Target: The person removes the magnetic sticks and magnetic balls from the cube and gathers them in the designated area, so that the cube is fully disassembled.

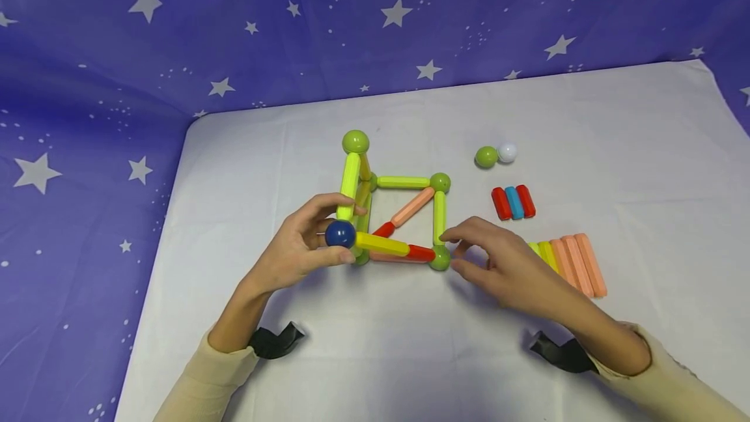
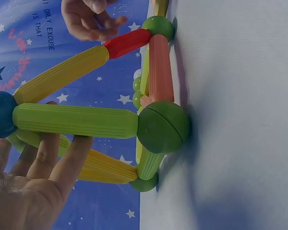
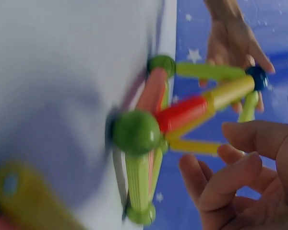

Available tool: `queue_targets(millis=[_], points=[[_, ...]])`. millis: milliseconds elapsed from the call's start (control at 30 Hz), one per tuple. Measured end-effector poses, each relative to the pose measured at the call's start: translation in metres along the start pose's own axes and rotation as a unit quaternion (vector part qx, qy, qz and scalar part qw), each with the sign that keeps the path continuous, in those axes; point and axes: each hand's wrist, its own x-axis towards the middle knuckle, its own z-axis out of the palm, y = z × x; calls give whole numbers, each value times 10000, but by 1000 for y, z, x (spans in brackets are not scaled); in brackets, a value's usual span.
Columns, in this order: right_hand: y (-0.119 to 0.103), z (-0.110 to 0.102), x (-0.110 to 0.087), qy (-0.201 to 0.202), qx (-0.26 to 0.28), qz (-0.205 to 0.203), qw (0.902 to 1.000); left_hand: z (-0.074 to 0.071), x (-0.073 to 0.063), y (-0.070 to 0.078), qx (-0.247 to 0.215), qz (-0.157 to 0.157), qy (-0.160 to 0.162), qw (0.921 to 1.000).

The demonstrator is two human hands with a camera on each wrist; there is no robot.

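A frame of magnetic building sticks and balls stands on the table. My left hand [image 1: 287, 253] holds its raised front left corner, with thumb and fingers around a dark blue ball [image 1: 340, 234]. From that ball a yellow stick [image 1: 382, 243] and a red stick [image 1: 420, 253] slope down to a green ball [image 1: 441, 258]. A lime stick [image 1: 349, 178] runs from the blue ball back to a raised green ball [image 1: 355, 142]. Near the lower right corner hovers my right hand [image 1: 510, 266], fingers loosely bent and holding nothing. In the left wrist view, an upright green stick [image 2: 77, 120] passes in front of the left fingers.
Right of the frame lie a loose green ball [image 1: 486, 157] and a white ball [image 1: 507, 152]. Two short red sticks flank a blue stick [image 1: 514, 202]. Several salmon sticks [image 1: 590, 266] lie beside yellow ones, partly behind the right hand. A starry purple cloth [image 1: 351, 51] hangs behind the table.
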Motion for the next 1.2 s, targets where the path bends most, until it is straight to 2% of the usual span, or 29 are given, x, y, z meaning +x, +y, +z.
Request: queue_targets(millis=[267,633,1200], points=[[-7,26,21,-7,-76,-119,9999,0,0,-1,-82,9,-3,10000],[-6,37,36,-226,-219,229,9992,-1,1,-1,-142,54,-61,9999],[-1,39,38,-87,-233,-351,9991,-2,1,0,-136,18,-63,9999]])
